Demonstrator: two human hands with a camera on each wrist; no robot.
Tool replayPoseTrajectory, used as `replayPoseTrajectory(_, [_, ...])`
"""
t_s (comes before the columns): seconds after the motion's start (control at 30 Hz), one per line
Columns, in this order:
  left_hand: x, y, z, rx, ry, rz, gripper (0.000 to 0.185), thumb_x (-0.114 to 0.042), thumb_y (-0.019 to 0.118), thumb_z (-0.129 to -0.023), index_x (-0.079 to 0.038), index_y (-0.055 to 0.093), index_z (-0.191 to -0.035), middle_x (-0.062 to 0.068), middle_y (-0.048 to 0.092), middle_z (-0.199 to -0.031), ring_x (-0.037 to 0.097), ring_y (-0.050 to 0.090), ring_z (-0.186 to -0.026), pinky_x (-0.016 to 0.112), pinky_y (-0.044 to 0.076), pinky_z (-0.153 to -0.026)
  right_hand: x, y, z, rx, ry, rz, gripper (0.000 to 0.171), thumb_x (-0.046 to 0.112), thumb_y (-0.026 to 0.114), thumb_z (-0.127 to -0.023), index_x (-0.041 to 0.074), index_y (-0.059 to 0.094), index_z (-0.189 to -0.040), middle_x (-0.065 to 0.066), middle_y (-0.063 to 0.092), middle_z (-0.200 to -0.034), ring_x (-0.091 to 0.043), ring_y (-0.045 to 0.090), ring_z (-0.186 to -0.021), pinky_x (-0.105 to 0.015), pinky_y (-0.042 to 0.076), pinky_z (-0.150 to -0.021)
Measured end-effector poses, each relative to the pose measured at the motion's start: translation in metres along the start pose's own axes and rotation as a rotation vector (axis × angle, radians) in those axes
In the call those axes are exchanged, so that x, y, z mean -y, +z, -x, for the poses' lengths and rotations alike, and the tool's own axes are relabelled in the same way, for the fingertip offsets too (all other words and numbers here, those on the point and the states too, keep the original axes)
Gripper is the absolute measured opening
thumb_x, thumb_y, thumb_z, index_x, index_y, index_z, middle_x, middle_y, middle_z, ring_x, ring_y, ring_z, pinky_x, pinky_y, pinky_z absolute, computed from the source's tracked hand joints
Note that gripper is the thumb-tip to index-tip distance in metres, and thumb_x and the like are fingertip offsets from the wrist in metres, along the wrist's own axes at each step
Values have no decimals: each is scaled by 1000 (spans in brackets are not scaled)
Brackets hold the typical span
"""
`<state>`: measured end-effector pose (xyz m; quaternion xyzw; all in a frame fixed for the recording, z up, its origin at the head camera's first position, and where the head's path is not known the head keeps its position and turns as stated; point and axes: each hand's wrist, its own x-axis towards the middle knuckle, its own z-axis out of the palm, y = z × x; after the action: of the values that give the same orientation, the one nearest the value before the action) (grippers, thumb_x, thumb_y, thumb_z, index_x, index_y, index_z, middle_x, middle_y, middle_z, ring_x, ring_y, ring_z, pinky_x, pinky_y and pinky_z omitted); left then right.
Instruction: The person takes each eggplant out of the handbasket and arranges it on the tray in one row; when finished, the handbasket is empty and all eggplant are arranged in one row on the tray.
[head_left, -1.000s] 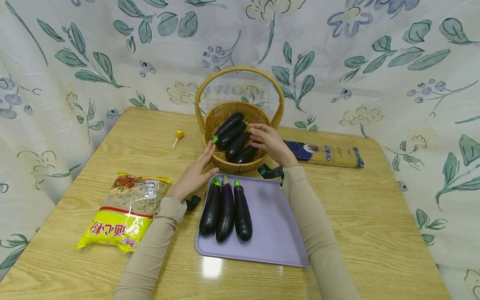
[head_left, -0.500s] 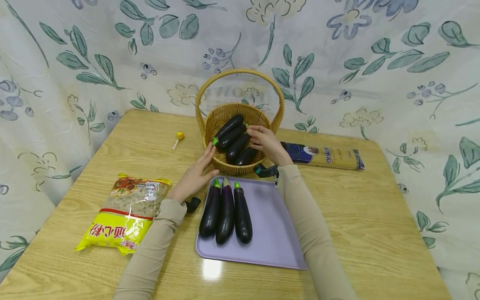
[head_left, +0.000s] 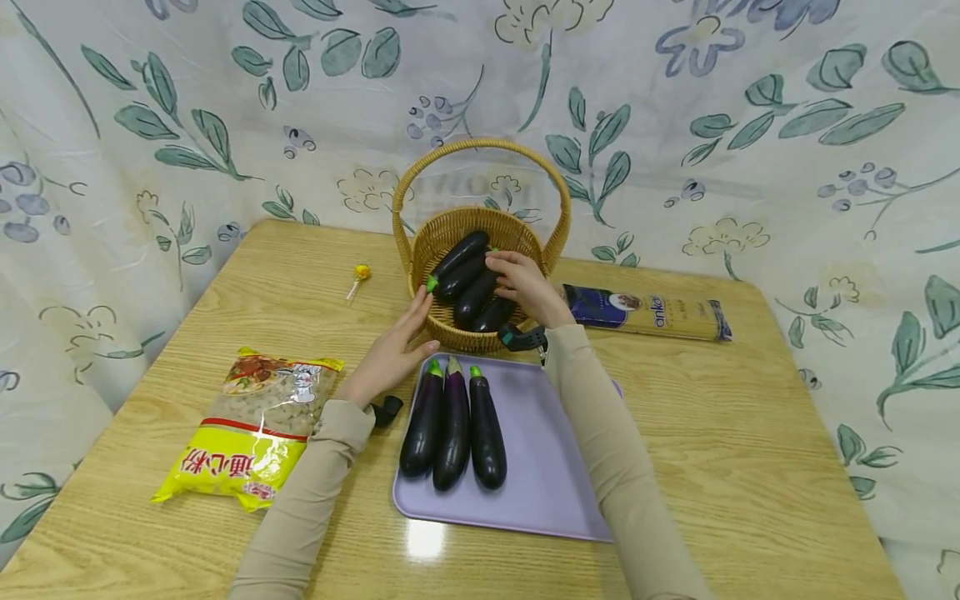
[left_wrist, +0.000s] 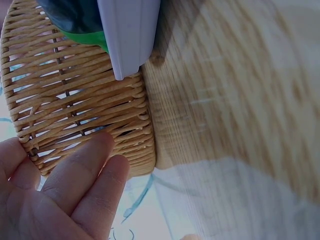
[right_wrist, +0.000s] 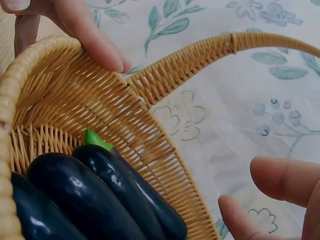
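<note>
A wicker basket (head_left: 450, 229) with a hoop handle stands at the table's back and holds several dark purple eggplants (head_left: 459, 252). My right hand (head_left: 504, 271) reaches into it, fingers spread just over the eggplants (right_wrist: 90, 190); the right wrist view shows its fingers (right_wrist: 85, 30) apart and gripping nothing. My left hand (head_left: 405, 333) lies with straight fingers (left_wrist: 85, 175) against the basket's outer wall (left_wrist: 75, 115). In front of the basket, a lilac tray (head_left: 555, 475) carries three eggplants (head_left: 453, 421) side by side at its left.
A yellow bag of macaroni (head_left: 251, 425) lies at the front left. A blue and yellow spaghetti packet (head_left: 648, 310) lies right of the basket, and a small lollipop (head_left: 360, 271) left of it. Floral cloth (head_left: 675, 125) hangs behind the table.
My right hand has slid left and further into the basket, over the eggplants. The left hand stays against the basket wall.
</note>
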<state>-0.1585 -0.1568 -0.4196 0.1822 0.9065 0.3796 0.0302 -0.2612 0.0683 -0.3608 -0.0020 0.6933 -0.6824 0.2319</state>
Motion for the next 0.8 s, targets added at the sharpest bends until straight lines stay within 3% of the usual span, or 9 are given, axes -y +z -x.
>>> replayPoseTrajectory(0.33, [2, 0, 0, 3, -4, 28, 72, -29, 51, -94, -26, 4, -148, -7, -7, -154, 29, 23, -135, 55, 23, -105, -8, 11, -10, -4, -3, 17, 45, 23, 49, -95, 6, 42, -136, -7, 33, -143, -33, 22, -134, -47, 28, -106])
replayPoseTrajectory(0.8, [1, -1, 0, 5, 0, 34, 72, -29, 51, -94, -26, 4, -148, -9, -8, -154, 29, 25, -134, 54, 23, -105, -4, 11, -17, -13, 51, 24, 45, 25, 50, -95, 8, 42, -135, -6, 30, -145, -35, 20, -135, -46, 32, -104])
